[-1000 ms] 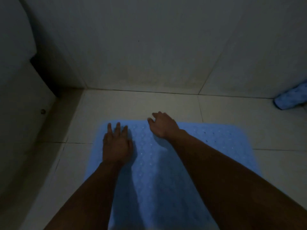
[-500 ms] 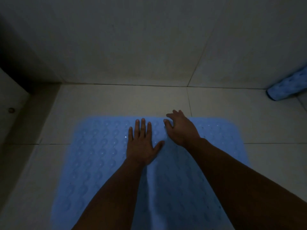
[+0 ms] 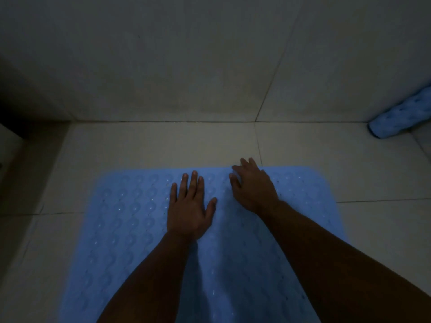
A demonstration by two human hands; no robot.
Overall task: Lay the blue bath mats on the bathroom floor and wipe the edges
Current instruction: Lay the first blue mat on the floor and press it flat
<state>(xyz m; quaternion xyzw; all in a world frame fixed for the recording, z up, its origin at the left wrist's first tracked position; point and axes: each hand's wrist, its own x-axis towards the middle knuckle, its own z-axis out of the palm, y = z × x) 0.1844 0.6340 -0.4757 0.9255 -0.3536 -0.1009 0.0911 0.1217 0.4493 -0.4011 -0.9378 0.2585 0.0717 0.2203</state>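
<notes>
Both forearms bare, extended forward and down from the lower frame edge, converging slightly. Left hand point(image 3: 190, 206): palm down, flat, fingers straight and close together, thumb splayed out to the right. Right hand point(image 3: 253, 186): palm down, angled toward upper left, fingers loosely bent and spread, reaching a bit farther forward than the left. Hands near each other, not touching.

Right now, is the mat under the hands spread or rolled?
Spread: the blue mat lies flat on the floor tiles, both far corners showing.

blue bumpy mat point(image 3: 130, 220), pale floor tiles point(image 3: 163, 145)
</notes>
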